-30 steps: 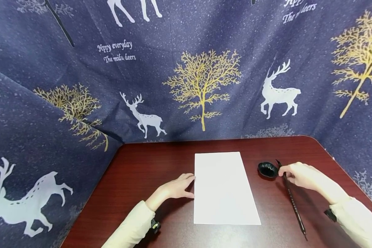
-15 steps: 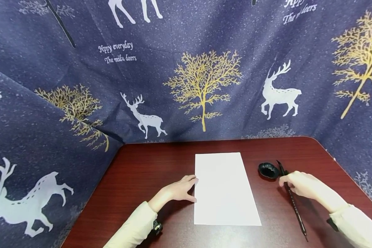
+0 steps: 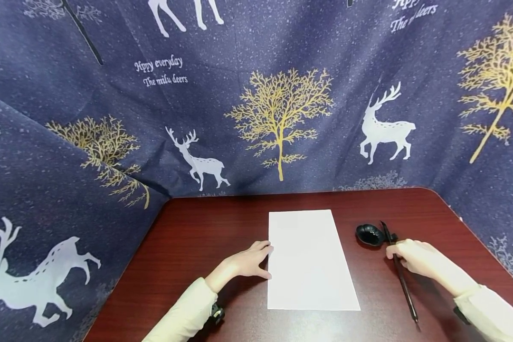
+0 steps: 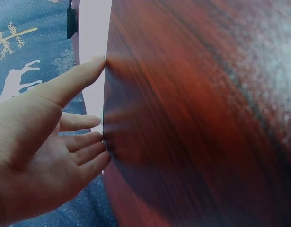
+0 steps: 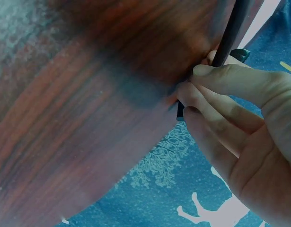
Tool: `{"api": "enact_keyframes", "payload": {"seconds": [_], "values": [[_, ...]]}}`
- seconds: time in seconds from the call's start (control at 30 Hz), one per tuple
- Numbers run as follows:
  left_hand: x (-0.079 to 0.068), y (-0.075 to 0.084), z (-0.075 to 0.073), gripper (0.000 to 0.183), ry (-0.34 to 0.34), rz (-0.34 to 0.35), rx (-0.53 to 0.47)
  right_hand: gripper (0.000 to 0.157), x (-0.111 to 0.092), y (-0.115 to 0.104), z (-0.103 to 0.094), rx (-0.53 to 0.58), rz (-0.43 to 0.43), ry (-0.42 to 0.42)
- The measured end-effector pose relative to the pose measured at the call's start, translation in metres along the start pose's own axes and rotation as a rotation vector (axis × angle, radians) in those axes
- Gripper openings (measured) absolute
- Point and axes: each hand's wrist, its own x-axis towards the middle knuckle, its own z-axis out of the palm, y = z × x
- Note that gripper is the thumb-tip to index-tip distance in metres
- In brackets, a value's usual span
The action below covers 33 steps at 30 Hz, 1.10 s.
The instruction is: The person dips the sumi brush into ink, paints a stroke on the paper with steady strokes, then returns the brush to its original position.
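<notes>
My left hand (image 3: 251,260) lies at the left edge of a white sheet of paper (image 3: 312,266), its fingertips and thumb touching that edge. In the left wrist view the fingers are extended and hold nothing. On the right, my right hand (image 3: 416,259) pinches a thin dark calligraphy brush (image 3: 403,289) between thumb and fingers. The brush's dark pointed tip is at the far end, beside a small round black dish (image 3: 369,235). A small black piece (image 3: 394,237) sits by the brush shaft, its kind unclear. In the right wrist view the handle (image 5: 233,28) rises above the thumb.
Everything lies on a dark red wooden table (image 3: 213,218) with rounded far corners. A blue cloth (image 3: 256,47) printed with deer and trees hangs behind it and on both sides.
My right hand has slid a little nearer along the brush, uncovering the small black piece beside it. My left fingertips have moved slightly right onto the paper's edge.
</notes>
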Motion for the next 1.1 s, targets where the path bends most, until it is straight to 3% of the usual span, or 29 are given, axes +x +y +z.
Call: {"api": "enact_keyframes", "payload": {"seconds": [0.27, 0.57, 1.1], "values": [[-0.002, 0.002, -0.001, 0.082, -0.010, 0.000, -0.020, 0.037, -0.002, 0.003, 0.005, -0.011, -0.020, 0.088], [-0.002, 0.002, -0.005, 0.081, -0.031, -0.003, -0.032, 0.039, 0.004, 0.003, -0.002, 0.024, -0.038, 0.149], [0.000, -0.002, -0.001, 0.082, -0.022, -0.009, -0.060, 0.042, 0.017, 0.005, -0.010, 0.055, -0.121, 0.467]]}}
